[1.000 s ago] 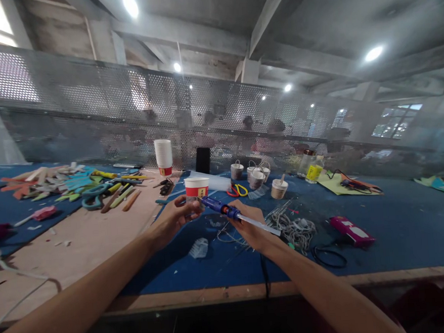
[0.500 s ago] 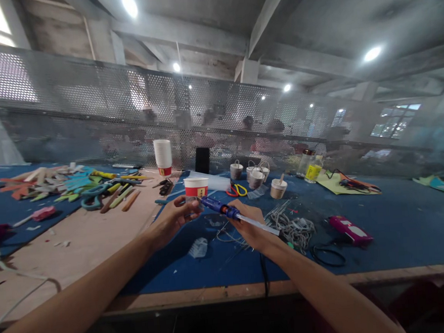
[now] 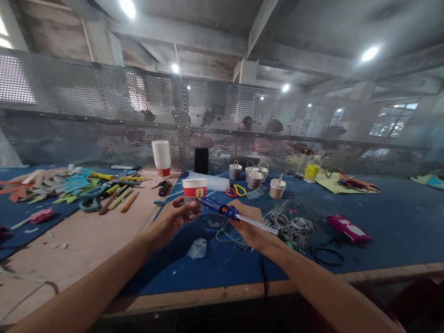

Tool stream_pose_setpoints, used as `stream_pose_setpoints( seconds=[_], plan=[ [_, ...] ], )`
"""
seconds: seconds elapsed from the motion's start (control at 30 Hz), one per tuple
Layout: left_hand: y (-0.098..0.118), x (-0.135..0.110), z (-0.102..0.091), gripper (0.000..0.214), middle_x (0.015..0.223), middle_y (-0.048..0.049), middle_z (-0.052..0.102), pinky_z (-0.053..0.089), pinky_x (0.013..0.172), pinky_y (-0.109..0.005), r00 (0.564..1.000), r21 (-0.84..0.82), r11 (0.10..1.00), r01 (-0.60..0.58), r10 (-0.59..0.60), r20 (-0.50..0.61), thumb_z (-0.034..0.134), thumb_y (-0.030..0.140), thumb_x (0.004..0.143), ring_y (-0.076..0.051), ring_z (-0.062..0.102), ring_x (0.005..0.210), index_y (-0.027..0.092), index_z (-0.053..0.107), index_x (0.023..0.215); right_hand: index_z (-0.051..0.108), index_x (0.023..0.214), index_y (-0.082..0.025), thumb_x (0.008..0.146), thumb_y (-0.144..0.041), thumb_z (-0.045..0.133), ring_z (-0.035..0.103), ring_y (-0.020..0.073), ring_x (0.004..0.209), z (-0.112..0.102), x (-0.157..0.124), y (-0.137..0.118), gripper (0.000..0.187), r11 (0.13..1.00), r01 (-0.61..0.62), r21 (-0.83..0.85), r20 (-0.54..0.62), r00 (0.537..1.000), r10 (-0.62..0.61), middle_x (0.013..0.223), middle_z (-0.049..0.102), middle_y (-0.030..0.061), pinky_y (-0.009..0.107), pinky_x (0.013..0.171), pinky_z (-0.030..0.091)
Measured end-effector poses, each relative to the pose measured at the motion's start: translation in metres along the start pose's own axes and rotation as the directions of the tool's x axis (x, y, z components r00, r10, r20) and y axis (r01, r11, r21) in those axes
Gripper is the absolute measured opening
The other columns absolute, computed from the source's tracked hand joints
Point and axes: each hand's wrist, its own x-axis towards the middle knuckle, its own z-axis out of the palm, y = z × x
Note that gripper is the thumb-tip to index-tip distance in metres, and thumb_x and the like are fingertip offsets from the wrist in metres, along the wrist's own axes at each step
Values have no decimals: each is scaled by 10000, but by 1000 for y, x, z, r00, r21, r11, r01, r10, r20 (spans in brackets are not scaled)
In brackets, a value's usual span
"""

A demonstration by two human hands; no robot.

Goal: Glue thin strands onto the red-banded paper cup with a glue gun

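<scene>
My right hand is closed round a blue glue gun with a clear glue stick sticking out of its back. Its nozzle points left toward my left hand, which pinches a small clear piece I cannot make out just in front of a red-and-white paper cup. Both hands hover above the blue table cover.
A heap of grey wire and a pink tool lie to the right. Scissors, small handled cups, a cup stack and coloured foam scraps sit further back. A perforated metal screen closes off the table; people sit behind it.
The view has drifted slightly; both hands stay almost still with the glue gun and the small piece.
</scene>
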Motion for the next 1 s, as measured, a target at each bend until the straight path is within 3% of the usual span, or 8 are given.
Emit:
stream_pose_setpoints(
  seconds=[0.73, 1.0],
  plan=[
    [-4, 3, -6, 344, 956, -79, 781, 568, 808, -312, 1000, -24, 1000, 17, -17, 5, 941, 267, 683, -216, 739, 889, 176, 762, 962, 594, 1018, -234, 994, -253, 580, 530, 140, 613, -7, 0, -5, 34, 1000, -23, -1, 9, 1000, 23, 763, 621, -34, 240, 577, 272],
    [-3, 5, -6, 316, 921, -82, 786, 583, 780, -298, 1000, -54, 998, 22, -21, 5, 940, 230, 681, -215, 753, 864, 149, 747, 917, 589, 1010, -235, 989, -243, 578, 518, 140, 601, -8, 0, -6, 26, 1000, -16, 10, -3, 1000, 16, 759, 617, -34, 237, 571, 265]
  ],
)
